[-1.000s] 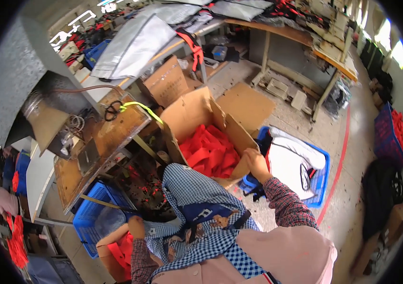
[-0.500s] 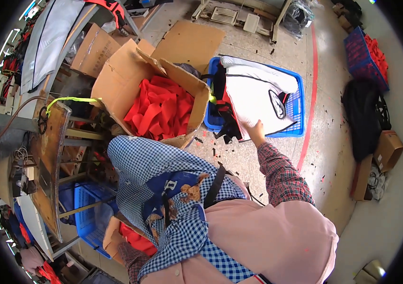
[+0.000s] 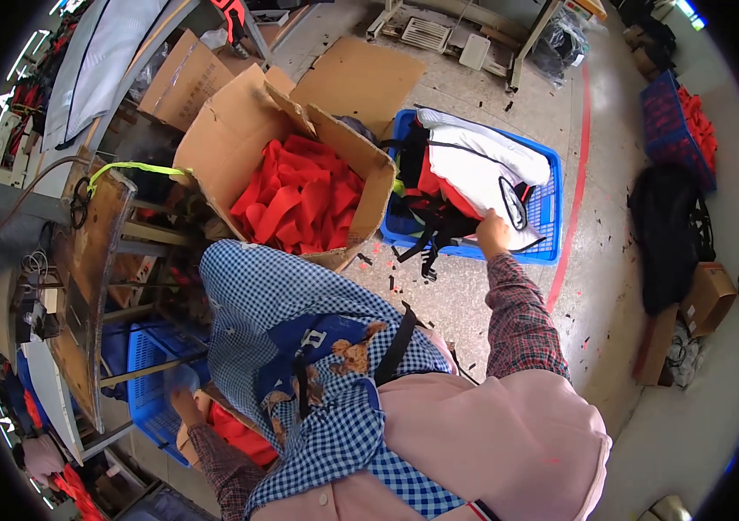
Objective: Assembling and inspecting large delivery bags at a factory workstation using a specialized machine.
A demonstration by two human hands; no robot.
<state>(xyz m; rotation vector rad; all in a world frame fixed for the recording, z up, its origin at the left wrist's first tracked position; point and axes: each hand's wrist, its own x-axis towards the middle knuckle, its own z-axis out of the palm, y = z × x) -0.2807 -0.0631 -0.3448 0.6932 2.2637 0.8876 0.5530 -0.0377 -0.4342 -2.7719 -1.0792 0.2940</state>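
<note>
My right hand (image 3: pixel 493 233) reaches forward, fingers closed on the near edge of a white fabric piece (image 3: pixel 471 165) with black trim and an oval black outline. The piece lies in a blue plastic basket (image 3: pixel 552 208) on the floor. Red fabric (image 3: pixel 458 199) and dangling black straps (image 3: pixel 433 227) show at its left side. Low on the left, my left hand (image 3: pixel 184 405) is beside a small cardboard box (image 3: pixel 185 445) holding red fabric (image 3: pixel 239 434). A second blue basket (image 3: pixel 145 358) stands next to it. The fingers of that hand are too small and dim to read.
A large open cardboard box (image 3: pixel 222 130) full of red strips (image 3: pixel 300 193) stands ahead. A worn wooden table (image 3: pixel 96 295) with scissors (image 3: pixel 80 205) is at the left. A black bag (image 3: pixel 666 234) and cartons (image 3: pixel 710 295) line the right wall. Scraps litter the floor.
My right hand has moved slightly right, folding the white piece's near-left edge back and uncovering red fabric and straps. My left hand has come into sight beside the small box.
</note>
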